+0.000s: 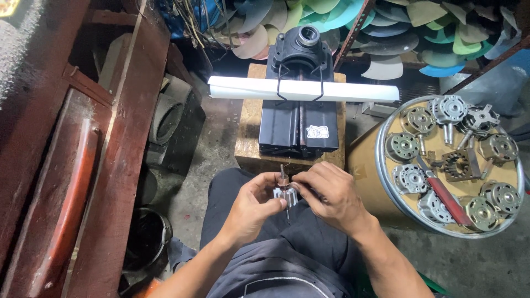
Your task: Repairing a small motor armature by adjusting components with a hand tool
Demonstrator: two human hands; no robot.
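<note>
My left hand (255,205) and my right hand (330,193) meet over my lap. Together they hold a small motor rotor (286,193) with a thin shaft sticking up and a copper-coloured end. The left fingers pinch its side, the right fingers press on it from the right. The lower part of the rotor is hidden by my fingers.
A black motor housing (298,110) lies on a wooden block (248,132) ahead, under a white tube lamp (303,90). A round tray (386,182) with several small motors and a red-handled tool (447,198) stands at right. Wooden furniture (110,165) stands at left. Fan blades (386,33) hang behind.
</note>
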